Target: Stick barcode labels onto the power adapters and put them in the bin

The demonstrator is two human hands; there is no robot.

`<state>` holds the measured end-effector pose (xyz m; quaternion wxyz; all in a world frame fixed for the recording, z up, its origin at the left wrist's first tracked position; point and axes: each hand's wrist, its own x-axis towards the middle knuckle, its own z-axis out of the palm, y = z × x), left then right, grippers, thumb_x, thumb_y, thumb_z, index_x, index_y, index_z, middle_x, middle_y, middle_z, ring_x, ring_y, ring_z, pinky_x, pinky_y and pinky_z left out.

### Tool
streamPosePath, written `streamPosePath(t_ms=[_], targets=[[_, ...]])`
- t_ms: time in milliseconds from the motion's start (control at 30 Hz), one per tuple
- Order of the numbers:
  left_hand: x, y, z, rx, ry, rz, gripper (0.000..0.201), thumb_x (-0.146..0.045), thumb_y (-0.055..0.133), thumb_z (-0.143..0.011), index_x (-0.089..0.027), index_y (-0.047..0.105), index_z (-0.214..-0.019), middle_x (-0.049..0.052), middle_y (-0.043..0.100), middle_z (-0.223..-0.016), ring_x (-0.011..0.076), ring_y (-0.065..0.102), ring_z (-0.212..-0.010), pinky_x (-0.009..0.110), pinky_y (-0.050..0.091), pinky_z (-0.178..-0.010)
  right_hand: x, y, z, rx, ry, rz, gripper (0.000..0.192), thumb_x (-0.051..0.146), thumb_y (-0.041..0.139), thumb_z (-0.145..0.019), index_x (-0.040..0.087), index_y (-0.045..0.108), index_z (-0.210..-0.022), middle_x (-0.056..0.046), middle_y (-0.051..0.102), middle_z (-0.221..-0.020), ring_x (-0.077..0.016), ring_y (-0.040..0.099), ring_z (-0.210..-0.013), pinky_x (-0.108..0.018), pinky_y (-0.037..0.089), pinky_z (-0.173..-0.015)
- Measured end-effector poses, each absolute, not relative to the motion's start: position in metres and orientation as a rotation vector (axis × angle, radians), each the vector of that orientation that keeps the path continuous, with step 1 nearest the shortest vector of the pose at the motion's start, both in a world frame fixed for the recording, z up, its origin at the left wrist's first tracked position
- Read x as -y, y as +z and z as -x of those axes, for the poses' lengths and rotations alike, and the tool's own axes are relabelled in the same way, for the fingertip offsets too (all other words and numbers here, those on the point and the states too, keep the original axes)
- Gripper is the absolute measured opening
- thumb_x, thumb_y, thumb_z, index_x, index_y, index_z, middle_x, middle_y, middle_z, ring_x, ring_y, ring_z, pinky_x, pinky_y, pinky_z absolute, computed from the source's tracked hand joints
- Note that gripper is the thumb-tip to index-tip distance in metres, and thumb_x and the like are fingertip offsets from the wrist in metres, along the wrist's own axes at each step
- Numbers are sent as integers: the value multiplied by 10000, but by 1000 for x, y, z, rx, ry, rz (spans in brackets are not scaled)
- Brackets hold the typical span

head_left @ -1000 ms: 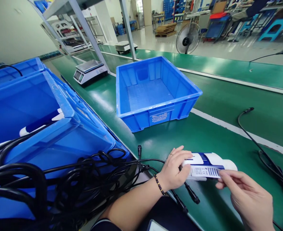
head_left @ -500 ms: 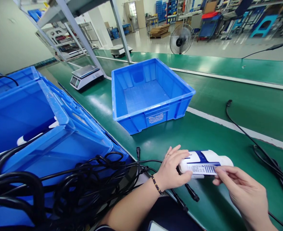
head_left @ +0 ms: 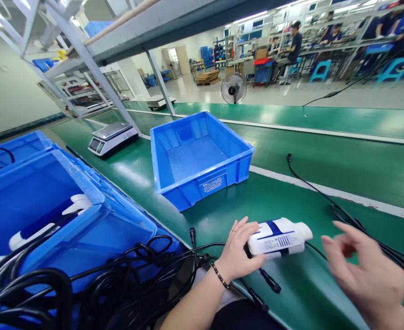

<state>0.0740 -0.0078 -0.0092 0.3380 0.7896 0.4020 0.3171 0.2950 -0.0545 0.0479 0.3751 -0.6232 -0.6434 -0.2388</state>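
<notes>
My left hand [head_left: 239, 253] grips the near end of a white-and-blue corded device [head_left: 278, 237] over the green bench. A label with printed text and bars lies along its side. Off to the right, my right hand [head_left: 368, 270] is apart from the device, slightly blurred, with thumb and index finger spread and nothing visible between them. Under the device, a black cable connector [head_left: 270, 280] lies on the bench. Another black connector [head_left: 193, 236] stands out left of my left hand.
A blue crate [head_left: 202, 172] with a bare floor sits ahead on the green bench [head_left: 291, 192]. At left, blue bins [head_left: 119, 220] hold similar devices and tangled black cables [head_left: 33, 293]. A scale [head_left: 112, 136] stands behind. Coiled cable [head_left: 353, 220] lies right; people work far off.
My right hand has let go of the label and moved right, its fingers opening. My left hand still holds the device. The view has tilted upward.
</notes>
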Motion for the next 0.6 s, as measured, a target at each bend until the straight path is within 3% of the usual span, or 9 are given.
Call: streamPosePath(t_ms=[133, 267, 433, 533, 600], targets=[[8, -14, -77, -1092, 790, -2090, 481, -284, 572, -763, -217, 498, -1234, 74, 546, -1291, 278, 394, -1296, 502, 240, -1133, 41, 65, -218, 2095, -129, 1108, 258, 254, 404, -910, 133, 558, -1078, -103, 654, -968, -186, 601, -890, -304, 475, -786], [8, -12, -80, -1177, 719, -2086, 409, -295, 480, -834, -204, 518, -1231, 107, 558, -1253, 283, 479, -1217, 474, 373, -1060, 11, 49, -170, 2300, 162, 1350, 579, 540, 512, -833, 94, 549, -1200, -164, 619, -1055, -284, 548, -978, -427, 445, -843], [8, 0, -77, -1043, 800, -2166, 576, -270, 654, -703, -217, 489, -1252, 89, 521, -1313, 279, 385, -1298, 514, 267, -1116, -10, 34, -224, 2274, 430, 1588, 682, 539, 458, -840, 109, 414, -1367, -184, 581, -1176, -304, 493, -1108, -468, 320, -973], [12, 3, -72, -1100, 712, -2280, 553, -231, 638, -702, -209, 503, -1237, 80, 523, -1324, 286, 373, -1310, 540, 258, -1113, -11, 30, -280, 2082, 458, 1767, 645, 516, 409, -861, 117, 416, -1367, -187, 543, -1264, -306, 451, -1198, -512, 217, -1043], [15, -1, -74, -1187, 641, -2476, 517, -223, 580, -742, -165, 499, -1249, 100, 525, -1324, 305, 359, -1317, 565, 253, -1104, -1, 26, -310, 1875, 463, 1900, 611, 477, 329, -899, 85, 412, -1360, -192, 488, -1330, -290, 425, -1240, -494, 220, -1058]])
